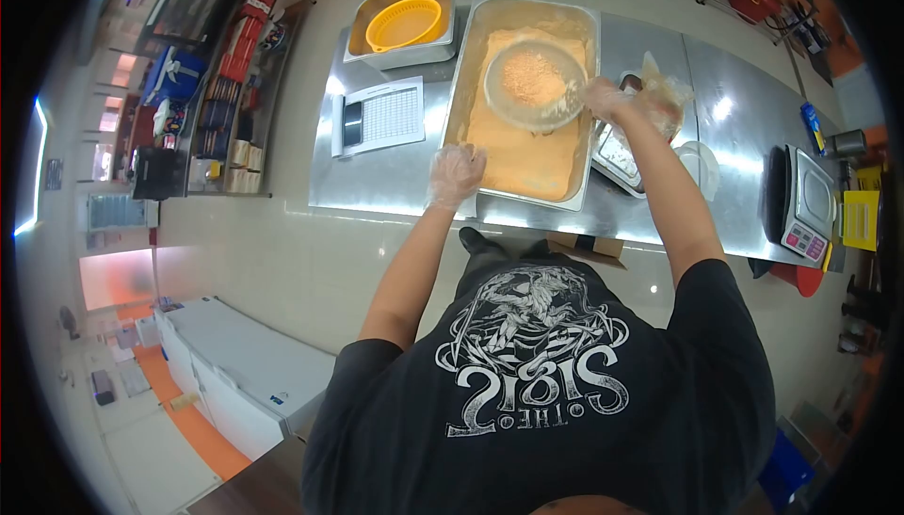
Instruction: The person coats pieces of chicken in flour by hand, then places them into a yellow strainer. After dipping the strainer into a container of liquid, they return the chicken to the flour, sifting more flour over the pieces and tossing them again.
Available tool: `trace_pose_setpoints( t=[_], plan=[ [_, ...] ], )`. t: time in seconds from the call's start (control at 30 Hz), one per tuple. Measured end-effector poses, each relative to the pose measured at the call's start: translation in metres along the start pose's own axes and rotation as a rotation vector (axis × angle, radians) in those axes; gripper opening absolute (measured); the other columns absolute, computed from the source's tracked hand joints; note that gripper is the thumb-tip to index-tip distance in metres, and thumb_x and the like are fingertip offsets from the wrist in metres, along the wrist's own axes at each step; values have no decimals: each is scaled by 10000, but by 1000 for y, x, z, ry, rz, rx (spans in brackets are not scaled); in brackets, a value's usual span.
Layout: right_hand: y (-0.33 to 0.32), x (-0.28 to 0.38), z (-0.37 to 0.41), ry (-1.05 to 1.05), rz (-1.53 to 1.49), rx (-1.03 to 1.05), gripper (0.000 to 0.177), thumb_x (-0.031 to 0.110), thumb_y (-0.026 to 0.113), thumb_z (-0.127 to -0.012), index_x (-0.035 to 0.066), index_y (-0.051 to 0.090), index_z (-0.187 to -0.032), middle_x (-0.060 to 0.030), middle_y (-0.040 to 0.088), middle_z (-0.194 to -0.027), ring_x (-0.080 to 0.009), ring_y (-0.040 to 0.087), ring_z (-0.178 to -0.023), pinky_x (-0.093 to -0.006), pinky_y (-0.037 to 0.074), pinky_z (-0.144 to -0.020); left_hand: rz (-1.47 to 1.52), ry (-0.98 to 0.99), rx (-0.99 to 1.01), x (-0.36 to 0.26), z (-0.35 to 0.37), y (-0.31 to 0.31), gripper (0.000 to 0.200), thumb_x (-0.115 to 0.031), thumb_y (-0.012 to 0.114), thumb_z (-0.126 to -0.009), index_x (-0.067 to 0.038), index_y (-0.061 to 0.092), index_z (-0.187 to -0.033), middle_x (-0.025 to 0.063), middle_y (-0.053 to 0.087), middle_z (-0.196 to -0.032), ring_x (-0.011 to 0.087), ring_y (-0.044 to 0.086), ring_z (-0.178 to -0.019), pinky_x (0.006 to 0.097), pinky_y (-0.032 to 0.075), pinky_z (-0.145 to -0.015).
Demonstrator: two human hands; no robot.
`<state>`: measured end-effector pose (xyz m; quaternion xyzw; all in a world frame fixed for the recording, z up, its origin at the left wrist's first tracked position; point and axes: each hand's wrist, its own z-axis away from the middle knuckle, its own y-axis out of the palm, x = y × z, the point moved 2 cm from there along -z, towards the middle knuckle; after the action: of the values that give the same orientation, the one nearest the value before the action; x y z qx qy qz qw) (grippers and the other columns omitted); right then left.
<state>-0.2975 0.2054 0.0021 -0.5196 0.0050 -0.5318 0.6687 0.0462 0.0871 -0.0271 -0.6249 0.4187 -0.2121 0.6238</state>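
A large metal tray (460, 91) holds a layer of orange-tan powder (527, 159). Over the powder is a round sieve (509, 113) with orange crumbs (532, 78) in it. My right hand (609, 101), in a clear plastic glove, has its fingers closed at the sieve's right rim. My left hand (457, 174), also gloved, is at the tray's near left edge with its fingers curled; whether it grips the edge is too small to tell. Right of the tray are a smaller metal tray (617, 159) and a clear plastic bag (667, 96).
A metal container (400, 56) with a yellow basket (405, 24) stands at the back left of the steel table (377, 176). Nearer are a printed sheet (391, 112) and a phone (353, 124). At the right are a white lid (699, 168) and a scale (807, 204).
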Motion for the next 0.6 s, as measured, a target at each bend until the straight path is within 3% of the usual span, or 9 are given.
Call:
trace_pose_setpoints(
  t=[0.03, 0.13, 0.23, 0.33, 0.43, 0.5, 0.6],
  plan=[
    [0, 4, 4, -7, 27, 48, 449, 287, 510, -907, -115, 653, -1048, -308, 685, -1027, -409, 679, -1011, -450, 496, -869, -4, -5, -1, 1, 0, -2, 414, -391, 571, -936, -36, 665, -746, 218, 674, -777, 393, 660, -804, 518, 517, -724],
    [24, -19, -24, 25, -33, -131, 433, 261, 503, -910, -117, 655, -1056, -324, 678, -1060, -420, 679, -1031, -456, 500, -879, 29, -1, -32, -4, 1, -4, 407, -380, 577, -933, -27, 660, -749, 226, 665, -760, 411, 653, -781, 526, 513, -716],
    [18, 4, 9, 28, 58, -66, 413, 224, 492, -916, -121, 652, -1077, -328, 670, -1106, -434, 657, -1090, -463, 494, -905, 114, 12, -89, -5, 4, -9, 394, -362, 592, -929, -18, 643, -744, 248, 642, -719, 441, 638, -725, 544, 500, -689],
    [28, -10, -8, 4, 68, -32, 451, 272, 503, -941, -92, 645, -1167, -321, 645, -1210, -454, 609, -1197, -443, 488, -961, 127, 9, -66, -4, 4, -12, 406, -370, 592, -929, -16, 643, -738, 248, 643, -726, 437, 640, -731, 542, 504, -699],
    [58, -36, -35, 48, 150, -235, 397, 203, 487, -915, -98, 678, -1090, -312, 668, -1149, -414, 651, -1145, -474, 510, -935, 82, 48, -79, 0, 7, -3, 403, -364, 587, -938, -19, 644, -738, 237, 638, -707, 435, 638, -718, 548, 502, -692],
    [49, -4, 22, 61, 145, -168, 395, 198, 475, -925, -93, 683, -1095, -312, 662, -1167, -411, 658, -1135, -474, 523, -929, 6, 116, -97, 7, 13, 8, 383, -348, 582, -949, -28, 644, -748, 221, 632, -677, 430, 636, -692, 554, 498, -676],
    [48, 14, 59, -36, 374, -149, 361, 157, 484, -910, -70, 700, -1088, -303, 675, -1135, -411, 677, -1082, -465, 540, -899, 86, 168, -15, 3, 40, -23, 321, -326, 571, -969, -34, 661, -873, 211, 675, -822, 403, 658, -805, 520, 521, -749]
  ],
)
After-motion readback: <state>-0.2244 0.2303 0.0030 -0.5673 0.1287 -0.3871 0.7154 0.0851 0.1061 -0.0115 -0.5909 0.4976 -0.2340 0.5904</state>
